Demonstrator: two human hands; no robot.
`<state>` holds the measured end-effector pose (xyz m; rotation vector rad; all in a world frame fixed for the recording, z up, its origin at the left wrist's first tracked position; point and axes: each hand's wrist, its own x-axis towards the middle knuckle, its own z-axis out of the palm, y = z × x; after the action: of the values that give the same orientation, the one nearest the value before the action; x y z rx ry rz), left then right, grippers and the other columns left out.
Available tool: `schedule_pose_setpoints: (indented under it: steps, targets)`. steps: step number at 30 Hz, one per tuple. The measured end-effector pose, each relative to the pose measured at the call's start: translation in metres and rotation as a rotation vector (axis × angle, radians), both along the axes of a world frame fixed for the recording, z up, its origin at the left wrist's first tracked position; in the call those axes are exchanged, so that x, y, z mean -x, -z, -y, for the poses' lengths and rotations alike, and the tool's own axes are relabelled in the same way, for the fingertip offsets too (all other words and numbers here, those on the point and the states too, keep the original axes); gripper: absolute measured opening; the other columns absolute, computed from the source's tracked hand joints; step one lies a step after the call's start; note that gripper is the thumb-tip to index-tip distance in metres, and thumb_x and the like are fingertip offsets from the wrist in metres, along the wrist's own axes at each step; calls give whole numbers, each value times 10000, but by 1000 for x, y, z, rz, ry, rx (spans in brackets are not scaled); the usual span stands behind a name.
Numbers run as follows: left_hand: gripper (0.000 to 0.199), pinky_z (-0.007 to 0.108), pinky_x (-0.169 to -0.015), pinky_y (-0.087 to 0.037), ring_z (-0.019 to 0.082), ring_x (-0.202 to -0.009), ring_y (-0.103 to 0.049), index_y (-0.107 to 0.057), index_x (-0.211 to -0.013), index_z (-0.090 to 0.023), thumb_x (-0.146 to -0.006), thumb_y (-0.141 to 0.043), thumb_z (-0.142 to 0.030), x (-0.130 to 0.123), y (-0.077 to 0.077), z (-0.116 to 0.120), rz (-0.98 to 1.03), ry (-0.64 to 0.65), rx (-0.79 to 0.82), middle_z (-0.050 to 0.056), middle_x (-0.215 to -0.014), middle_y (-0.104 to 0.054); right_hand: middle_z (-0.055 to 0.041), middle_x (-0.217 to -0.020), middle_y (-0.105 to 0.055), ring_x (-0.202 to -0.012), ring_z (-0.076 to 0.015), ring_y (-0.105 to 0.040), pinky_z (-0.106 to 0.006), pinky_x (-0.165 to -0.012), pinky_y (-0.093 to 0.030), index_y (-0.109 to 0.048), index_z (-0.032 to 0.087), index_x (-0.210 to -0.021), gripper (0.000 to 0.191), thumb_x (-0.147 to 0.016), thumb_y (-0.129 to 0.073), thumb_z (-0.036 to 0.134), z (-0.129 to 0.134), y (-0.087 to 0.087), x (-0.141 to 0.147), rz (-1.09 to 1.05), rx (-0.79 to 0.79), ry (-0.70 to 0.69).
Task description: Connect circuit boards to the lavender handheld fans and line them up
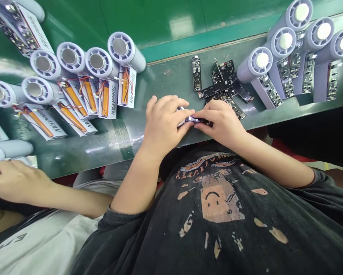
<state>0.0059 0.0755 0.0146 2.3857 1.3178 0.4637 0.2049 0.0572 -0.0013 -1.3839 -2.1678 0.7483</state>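
At the bench's front edge, my left hand (165, 124) and my right hand (221, 118) meet around a small part with a dark circuit board (198, 120). The left fingers pinch its left end, where a pale bit of casing shows; the right fingers and thumb pinch the right end. Much of the part is covered by my fingers. Just beyond my right hand lies a loose pile of black circuit boards (217, 88), and one board (196, 72) stands apart at the pile's left.
Grey fan units with orange batteries (104, 100) fill the left of the green bench (171, 76). More units with exposed boards (270, 89) stand at the right. Another person's hand and forearm (22, 183) reach in at the lower left.
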Motion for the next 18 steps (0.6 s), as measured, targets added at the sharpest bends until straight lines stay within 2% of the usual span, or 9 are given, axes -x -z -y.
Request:
schedule_pose_setpoints:
  steps: [4, 8, 12, 18]
  targets:
    - [149, 523, -985, -415, 289, -1077, -555, -736, -965, -301, -852, -640, -311, -1, 1, -6, -11, 49, 3, 38, -1084, -660, -92, -1122, -636, -1045, -250, -572, -431, -928, -449, -635, 217, -1237, 419, -826, -679, 284, 15, 1, -24, -82, -19, 71]
    - [152, 503, -974, -424, 275, -1036, -552, -737, -967, -277, -848, -646, -298, -1, 1, -7, -17, 48, -20, 39, -1070, -662, -96, -1032, -641, -951, -241, -585, -440, -878, -469, -714, 201, -1093, 261, -859, -649, 296, 30, 4, -43, -10, -34, 152]
    - [159, 512, -992, -414, 280, -1045, -541, -738, -971, -265, -847, -642, -292, -2, -1, -4, -16, 33, 4, 46, -1065, -646, -69, -953, -651, -875, -217, -586, -409, -830, -469, -747, 218, -1015, 192, -870, -647, 296, 31, 5, -44, 22, 14, 170]
    - [235, 525, -1005, -413, 291, -1061, -525, -730, -1046, -320, -816, -692, -353, -5, -1, -1, -36, 27, -30, 44, -1102, -631, -69, -930, -674, -882, -231, -561, -361, -763, -384, -761, 231, -964, 157, -879, -643, 291, 25, -15, -31, 274, 69, 166]
